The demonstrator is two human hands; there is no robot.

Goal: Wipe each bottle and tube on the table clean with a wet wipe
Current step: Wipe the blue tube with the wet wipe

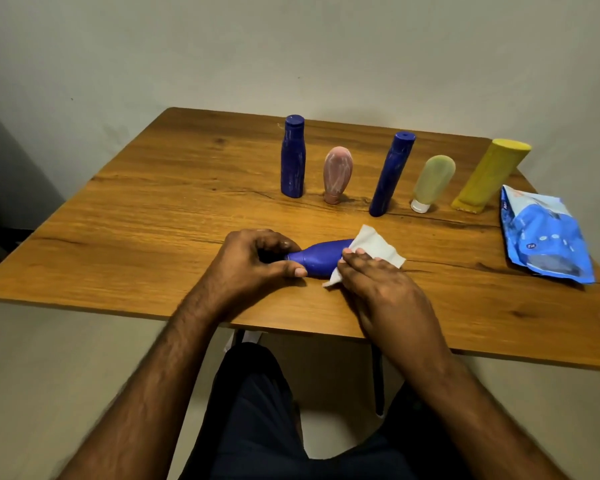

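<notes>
Near the wooden bench's [153, 209] front edge, left hand [257, 261] grips a blue plastic bottle [317, 259] (lying sideways); right hand [371, 282] presses a white wet wipe [374, 249] on it.

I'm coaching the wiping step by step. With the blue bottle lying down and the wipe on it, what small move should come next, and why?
Probably slide the wet wipe along the lying blue bottle toward its neck. The right hand presses the wipe on the bottle's wide end, the left hand grips the neck end, and the middle shows bare.
</notes>
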